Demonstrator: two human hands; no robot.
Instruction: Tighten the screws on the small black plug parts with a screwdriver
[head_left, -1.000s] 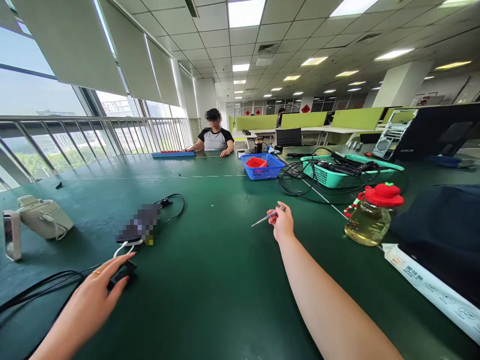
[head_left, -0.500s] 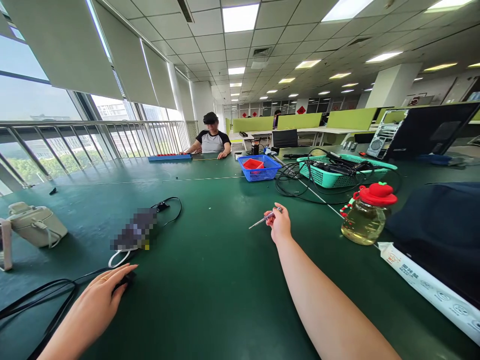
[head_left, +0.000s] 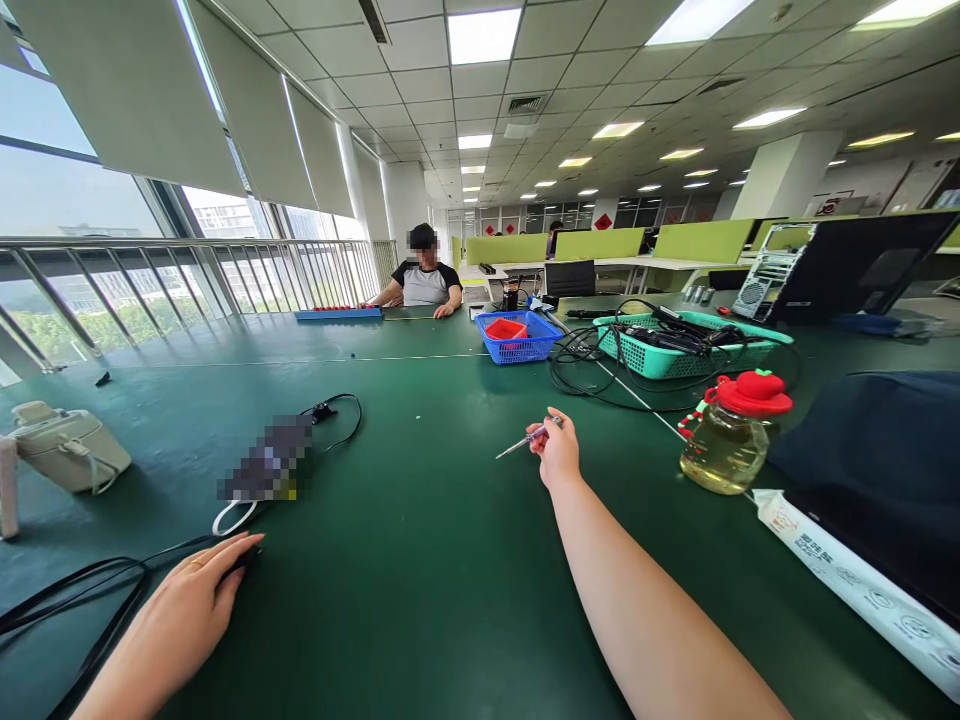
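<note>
My right hand (head_left: 556, 445) is closed around a slim screwdriver (head_left: 525, 440) with a translucent purplish handle. Its bare metal shaft points left, held over the green tabletop (head_left: 420, 590). At the lower left, my left hand (head_left: 191, 605) curves over a small black object (head_left: 251, 562), thumb on the near side and fingers along the top. Most of that object is hidden under the palm, so its kind does not show. Just beyond the left hand lies a blurred-out dark flat device (head_left: 270, 460) with a white loop and a short black cable.
Black cables (head_left: 90, 580) run beside my left arm, near a beige case (head_left: 71, 450). To the right stand a red-lidded jar (head_left: 727, 440), a long white box (head_left: 855, 590) and dark cloth (head_left: 877, 440). Farther back are a blue basket (head_left: 521, 348), a green basket (head_left: 645, 362) and a seated person (head_left: 426, 285).
My left hand has slid slightly left, its fingers a little lower over the black object. My right hand keeps hold of the screwdriver with hardly any movement. The view has shifted very slightly.
</note>
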